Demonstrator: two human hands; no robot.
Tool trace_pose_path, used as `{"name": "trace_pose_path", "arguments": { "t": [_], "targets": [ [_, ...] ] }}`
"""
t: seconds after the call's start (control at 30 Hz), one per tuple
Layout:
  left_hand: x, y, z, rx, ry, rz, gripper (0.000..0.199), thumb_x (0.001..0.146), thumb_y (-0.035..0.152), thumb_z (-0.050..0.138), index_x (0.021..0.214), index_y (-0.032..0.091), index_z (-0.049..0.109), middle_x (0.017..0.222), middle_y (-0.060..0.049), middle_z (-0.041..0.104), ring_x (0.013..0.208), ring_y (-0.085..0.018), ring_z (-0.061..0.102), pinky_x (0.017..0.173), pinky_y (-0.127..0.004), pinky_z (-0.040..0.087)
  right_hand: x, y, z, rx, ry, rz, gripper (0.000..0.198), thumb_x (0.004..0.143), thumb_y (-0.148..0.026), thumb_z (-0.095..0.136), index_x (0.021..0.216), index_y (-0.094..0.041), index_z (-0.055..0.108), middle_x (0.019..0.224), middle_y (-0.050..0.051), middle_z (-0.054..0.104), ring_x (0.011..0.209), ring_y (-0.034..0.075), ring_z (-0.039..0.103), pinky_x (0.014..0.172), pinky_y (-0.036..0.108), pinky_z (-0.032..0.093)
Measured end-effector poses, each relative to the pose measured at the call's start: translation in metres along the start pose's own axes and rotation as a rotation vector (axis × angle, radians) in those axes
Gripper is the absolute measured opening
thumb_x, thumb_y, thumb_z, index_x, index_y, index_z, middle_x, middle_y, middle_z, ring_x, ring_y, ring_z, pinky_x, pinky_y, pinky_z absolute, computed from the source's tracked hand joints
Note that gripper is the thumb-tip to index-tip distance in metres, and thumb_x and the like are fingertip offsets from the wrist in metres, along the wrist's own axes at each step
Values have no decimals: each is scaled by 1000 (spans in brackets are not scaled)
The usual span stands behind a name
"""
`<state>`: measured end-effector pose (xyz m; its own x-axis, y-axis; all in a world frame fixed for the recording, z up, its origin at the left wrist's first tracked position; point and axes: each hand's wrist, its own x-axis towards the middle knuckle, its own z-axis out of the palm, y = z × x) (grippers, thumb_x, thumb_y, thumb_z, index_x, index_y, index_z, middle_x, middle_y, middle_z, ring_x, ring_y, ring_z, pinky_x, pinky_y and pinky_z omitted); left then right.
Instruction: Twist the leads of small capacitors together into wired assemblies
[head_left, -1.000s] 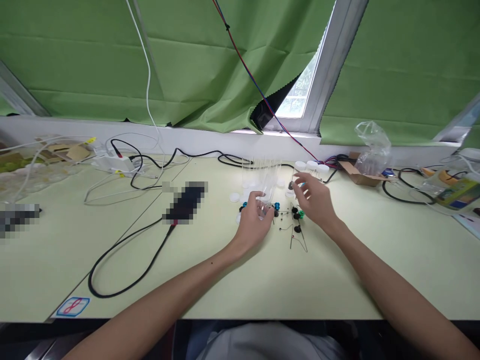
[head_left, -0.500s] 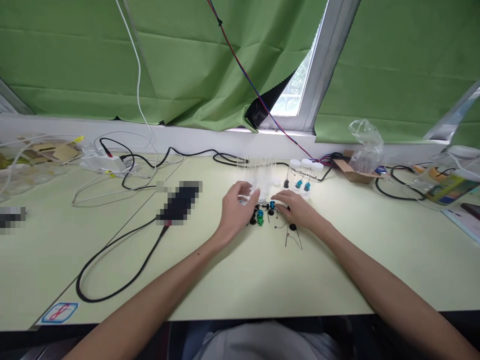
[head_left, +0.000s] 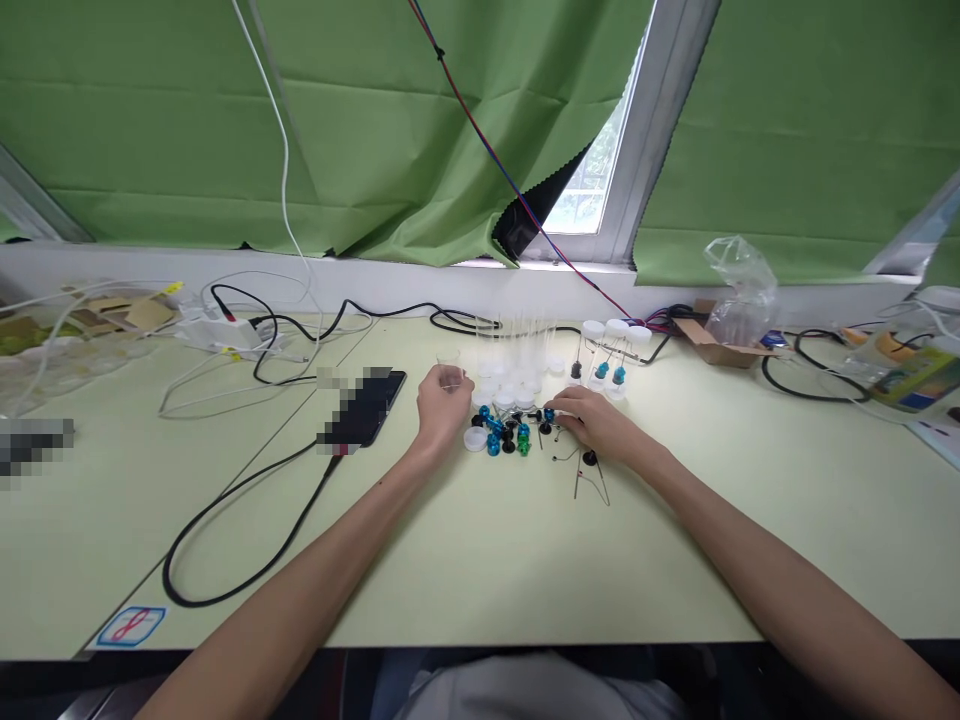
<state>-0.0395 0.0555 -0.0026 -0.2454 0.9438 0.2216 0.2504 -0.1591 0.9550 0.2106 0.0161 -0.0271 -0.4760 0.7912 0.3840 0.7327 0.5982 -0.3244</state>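
My left hand [head_left: 442,405] is closed around a clear plastic tube [head_left: 448,358] whose open rim shows above the fingers. Right of it lies a heap of small blue, green and black parts [head_left: 495,440] with a round white cap [head_left: 475,439] at its edge. My right hand [head_left: 589,420] has its fingertips closed at a small blue and black part [head_left: 548,418] at the heap's right side; the fingers partly cover it. Below that hand are thin bent metal wires [head_left: 592,485] with a black disc [head_left: 590,458].
Several clear tubes [head_left: 514,340] stand upright behind the heap. To their right, white-capped tubes [head_left: 616,345] hold blue or black parts on wires. A phone [head_left: 379,410] with a black cable lies left. An open cardboard box [head_left: 720,350] with a plastic bag sits back right.
My left hand has moved left, away from the heap, with a clear tube in it, uncovering the blue parts and a white cap. My right hand has stayed nearly in place.
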Motion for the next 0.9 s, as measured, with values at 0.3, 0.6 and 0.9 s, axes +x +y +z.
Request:
{"name": "trace_pose_path", "arguments": {
  "t": [0.3,0.6,0.9],
  "targets": [
    [-7,7,-1,-41,-9,21,23,69,22,68,89,19,58,94,-4,65,90,-20,62,80,-34,47,0,-1,0,9,-17,41,24,94,-19,53,113,-17,67,112,15,67,105,29,61,90,47,52],
    [-16,14,-4,87,169,324,53,72,30,73,115,21,44,122,-12,50,115,-25,53,99,-45,44,0,3,1,12,-35,72,22,96,-25,50,112,-19,64,112,13,64,105,28,60,87,44,51],
    [-51,31,0,208,195,1034,23,82,18,59,104,22,49,100,-7,58,101,-22,59,95,-45,48,-1,2,3,16,-48,33,23,97,-22,48,115,-21,63,110,12,60,100,25,59,87,41,51]
  ]
}}
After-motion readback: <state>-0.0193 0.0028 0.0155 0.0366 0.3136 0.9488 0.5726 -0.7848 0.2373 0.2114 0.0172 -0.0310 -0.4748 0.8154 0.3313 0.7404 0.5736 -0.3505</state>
